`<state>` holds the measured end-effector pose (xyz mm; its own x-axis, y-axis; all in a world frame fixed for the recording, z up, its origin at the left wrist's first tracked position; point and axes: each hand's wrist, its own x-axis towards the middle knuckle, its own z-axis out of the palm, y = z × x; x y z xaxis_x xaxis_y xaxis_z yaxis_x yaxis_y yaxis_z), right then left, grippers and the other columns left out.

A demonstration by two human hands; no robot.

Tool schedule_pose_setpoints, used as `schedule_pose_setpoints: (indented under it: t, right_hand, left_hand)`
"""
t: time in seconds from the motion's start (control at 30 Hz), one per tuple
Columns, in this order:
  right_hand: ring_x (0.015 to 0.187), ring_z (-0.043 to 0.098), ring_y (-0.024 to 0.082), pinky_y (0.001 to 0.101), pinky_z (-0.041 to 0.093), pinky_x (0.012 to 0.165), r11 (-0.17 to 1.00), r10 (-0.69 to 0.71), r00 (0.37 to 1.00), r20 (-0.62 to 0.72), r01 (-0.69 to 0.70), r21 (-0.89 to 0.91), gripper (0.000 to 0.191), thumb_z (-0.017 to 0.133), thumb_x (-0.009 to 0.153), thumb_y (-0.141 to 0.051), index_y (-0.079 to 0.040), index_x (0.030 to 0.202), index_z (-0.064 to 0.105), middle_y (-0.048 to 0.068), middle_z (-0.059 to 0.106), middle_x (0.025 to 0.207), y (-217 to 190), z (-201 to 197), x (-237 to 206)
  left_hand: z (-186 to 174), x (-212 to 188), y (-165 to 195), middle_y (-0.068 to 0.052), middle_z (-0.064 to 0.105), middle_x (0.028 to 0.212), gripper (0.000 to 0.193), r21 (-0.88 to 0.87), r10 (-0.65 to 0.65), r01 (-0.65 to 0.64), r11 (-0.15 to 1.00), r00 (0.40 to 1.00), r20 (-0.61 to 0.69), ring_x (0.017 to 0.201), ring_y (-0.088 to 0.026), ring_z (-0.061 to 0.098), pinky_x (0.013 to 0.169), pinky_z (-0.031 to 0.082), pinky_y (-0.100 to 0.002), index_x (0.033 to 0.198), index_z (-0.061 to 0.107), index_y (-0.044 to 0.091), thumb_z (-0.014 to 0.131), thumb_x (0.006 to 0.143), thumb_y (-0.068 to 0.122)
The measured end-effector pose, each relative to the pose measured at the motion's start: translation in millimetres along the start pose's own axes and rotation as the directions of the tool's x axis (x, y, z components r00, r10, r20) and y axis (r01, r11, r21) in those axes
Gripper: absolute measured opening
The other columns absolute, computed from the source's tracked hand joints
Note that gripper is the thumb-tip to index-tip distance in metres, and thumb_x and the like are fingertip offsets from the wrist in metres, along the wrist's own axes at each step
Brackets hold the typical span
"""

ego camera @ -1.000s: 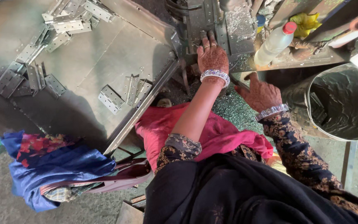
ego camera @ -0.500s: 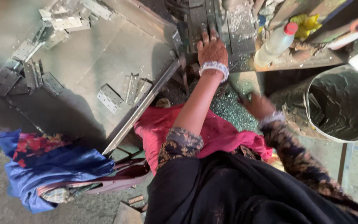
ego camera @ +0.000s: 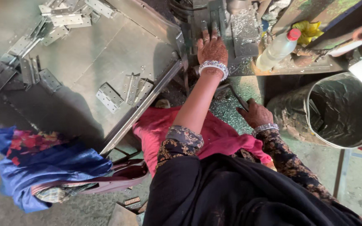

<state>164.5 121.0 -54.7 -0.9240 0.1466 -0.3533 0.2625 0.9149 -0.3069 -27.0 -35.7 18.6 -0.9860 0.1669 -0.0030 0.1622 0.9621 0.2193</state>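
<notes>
Counted just left of the left hand (ego camera: 211, 49): three metal hinges (ego camera: 124, 90) lying apart from the heap; further left, a pile of hinges (ego camera: 42, 33) too jumbled to number. To the right of the right hand (ego camera: 257, 114): one plastic bottle (ego camera: 276, 50), one lined bucket (ego camera: 336, 111). Two bangles (ego camera: 214, 67), one per wrist.

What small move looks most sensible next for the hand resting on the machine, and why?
Probably draw the left hand back toward the loose metal hinges on the tray. Its fingers lie flat on the machine bed and seem to hold nothing, while the right hand grips a lever lower down.
</notes>
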Motion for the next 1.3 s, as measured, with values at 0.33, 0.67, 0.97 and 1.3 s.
schedule_pose_setpoints:
  t: [0.33,0.67,0.97,1.3]
  right_hand:
    - [0.092,0.078,0.041,0.054,0.061,0.083,0.992,0.115,0.99,0.081,-0.118,0.036,0.063,0.054,0.095,-0.067,-0.012,0.127,0.06,0.022,0.076,0.098,-2.1,-11.5,6.3]
    - [0.107,0.065,0.044,0.0551,0.051,0.089,0.905,-0.28,0.769,-0.574,0.411,0.109,0.066,0.074,0.091,-0.04,-0.002,0.14,0.052,0.023,0.061,0.123,-23.0,-65.5,-9.3]
    - [0.114,0.061,0.044,0.0549,0.044,0.097,0.939,-0.263,0.658,-0.705,0.343,-0.03,0.062,0.078,0.097,-0.04,-0.003,0.14,0.054,0.024,0.063,0.127,-50.6,-90.8,-24.2]
    - [0.088,0.071,0.049,0.0596,0.054,0.076,0.991,-0.115,0.976,-0.186,0.1,-0.086,0.07,0.053,0.099,-0.067,-0.006,0.133,0.05,0.03,0.072,0.088,-57.5,-95.4,-17.3]
  left_hand:
    - [-13.9,19.8,1.8,-0.002,0.024,0.167,0.045,0.166,-0.016,-0.004,0.986,0.993,0.118,0.154,-0.028,0.017,0.122,0.02,-0.048,0.143,0.054,0.015,0.054,0.098,0.016]
    - [14.2,-29.2,-11.9,-0.009,0.032,0.165,0.042,0.035,0.113,-0.111,0.993,0.992,-0.056,0.152,-0.028,0.024,0.118,0.026,-0.053,0.13,0.063,0.007,0.051,0.102,0.035]
    - [19.4,-40.0,9.7,-0.017,0.055,0.135,0.043,0.054,0.384,-0.444,0.894,0.701,-0.601,0.109,-0.033,0.067,0.094,0.054,-0.048,0.146,0.06,0.012,0.05,0.104,0.012]
    - [4.4,-69.8,-2.0,-0.007,0.035,0.162,0.044,0.032,0.092,-0.09,0.995,0.991,-0.093,0.148,-0.032,0.033,0.116,0.024,-0.058,0.123,0.07,0.009,0.047,0.099,0.037]
